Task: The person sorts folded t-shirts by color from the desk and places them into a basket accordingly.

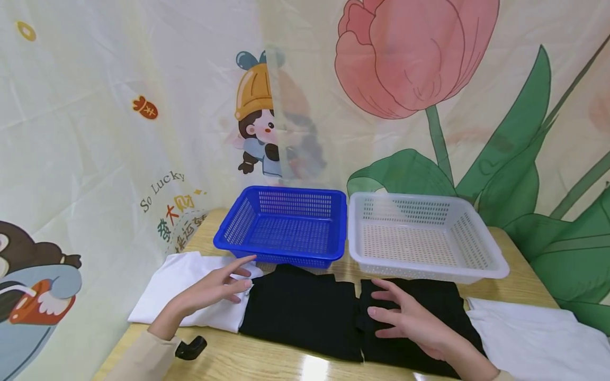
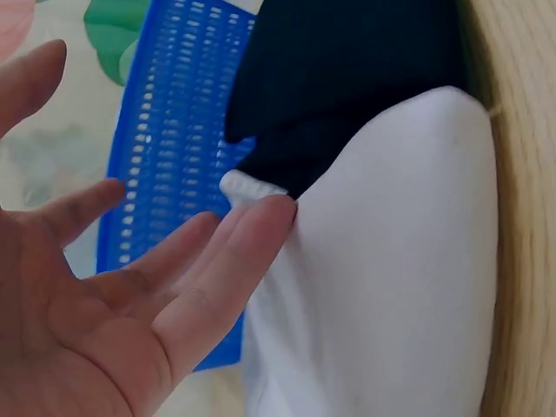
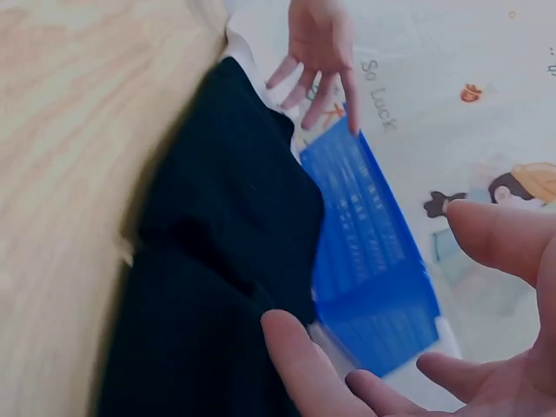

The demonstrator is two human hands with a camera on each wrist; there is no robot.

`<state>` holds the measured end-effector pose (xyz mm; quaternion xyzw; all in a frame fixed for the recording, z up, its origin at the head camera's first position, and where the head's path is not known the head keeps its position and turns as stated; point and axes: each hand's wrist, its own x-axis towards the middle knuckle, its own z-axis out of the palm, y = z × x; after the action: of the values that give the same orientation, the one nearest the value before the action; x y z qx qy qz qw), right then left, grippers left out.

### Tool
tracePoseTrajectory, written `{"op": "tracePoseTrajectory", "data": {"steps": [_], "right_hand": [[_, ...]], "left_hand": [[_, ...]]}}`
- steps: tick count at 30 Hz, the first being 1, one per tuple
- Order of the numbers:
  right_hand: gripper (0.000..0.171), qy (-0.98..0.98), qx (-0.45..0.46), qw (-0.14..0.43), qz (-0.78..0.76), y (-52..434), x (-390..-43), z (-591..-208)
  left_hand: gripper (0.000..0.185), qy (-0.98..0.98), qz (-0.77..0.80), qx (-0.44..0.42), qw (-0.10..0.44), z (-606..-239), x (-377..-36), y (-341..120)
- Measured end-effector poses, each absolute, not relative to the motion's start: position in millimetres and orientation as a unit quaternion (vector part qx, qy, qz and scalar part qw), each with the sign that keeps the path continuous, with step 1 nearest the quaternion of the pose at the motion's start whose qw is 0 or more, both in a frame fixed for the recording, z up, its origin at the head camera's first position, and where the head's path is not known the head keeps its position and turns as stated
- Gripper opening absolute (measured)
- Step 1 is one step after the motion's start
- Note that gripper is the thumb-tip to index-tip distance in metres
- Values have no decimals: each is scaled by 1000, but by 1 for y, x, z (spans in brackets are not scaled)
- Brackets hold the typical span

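Several folded cloths lie in a row on the wooden table. My left hand is open, its straight fingers touching the edge of the white cloth at the left. Beside it lies a black cloth. My right hand hovers open with spread fingers over a second black cloth. Another white cloth lies at the far right.
A blue basket and a white basket, both holding nothing, stand side by side behind the cloths. A small black object lies by the left sleeve. A printed curtain hangs close behind and to the left.
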<state>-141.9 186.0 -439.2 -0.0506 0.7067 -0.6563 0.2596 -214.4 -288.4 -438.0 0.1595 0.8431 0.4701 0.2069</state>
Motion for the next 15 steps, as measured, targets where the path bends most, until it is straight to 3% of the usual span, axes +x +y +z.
{"op": "tracePoseTrajectory", "data": {"steps": [15], "right_hand": [[91, 692, -28, 291, -660, 153, -142, -450]], "left_hand": [[86, 814, 506, 70, 275, -441, -225, -271]]}}
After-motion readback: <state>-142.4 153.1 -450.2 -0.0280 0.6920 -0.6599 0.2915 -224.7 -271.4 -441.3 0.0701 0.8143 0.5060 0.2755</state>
